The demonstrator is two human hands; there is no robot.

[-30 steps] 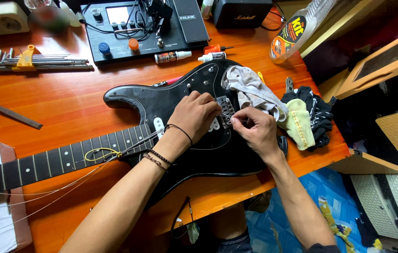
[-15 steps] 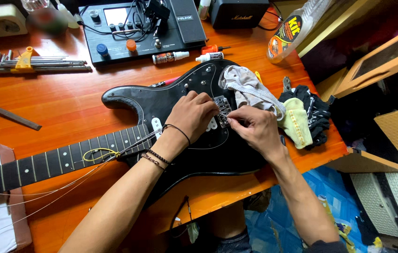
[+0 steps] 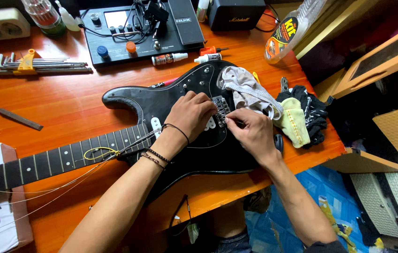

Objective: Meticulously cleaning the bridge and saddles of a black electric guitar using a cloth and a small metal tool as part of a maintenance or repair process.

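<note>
Head view: black electric guitar [image 3: 170, 117] lies flat across the middle of the orange table [image 3: 58, 107], neck toward the left edge. Left hand [image 3: 190, 114] rests curled on the body, fingertips at the metal bridge [image 3: 221, 108]. Right hand [image 3: 250, 130] pinches at the bridge; held item too small to tell. Grey cloth [image 3: 246, 91] just beyond.

Orange wooden table [image 3: 67, 100]: black guitar [image 3: 161, 100], hex keys [image 3: 34, 64], rags [image 3: 297, 117].

Guitar [image 3: 161, 105] lies across the table [image 3: 67, 98], neck toward left edge, body near right edge. Hex keys [image 3: 34, 64] at rear left; pedal unit [image 3: 128, 28] at rear edge. Cloths [image 3: 274, 105] on body's right end.
</note>
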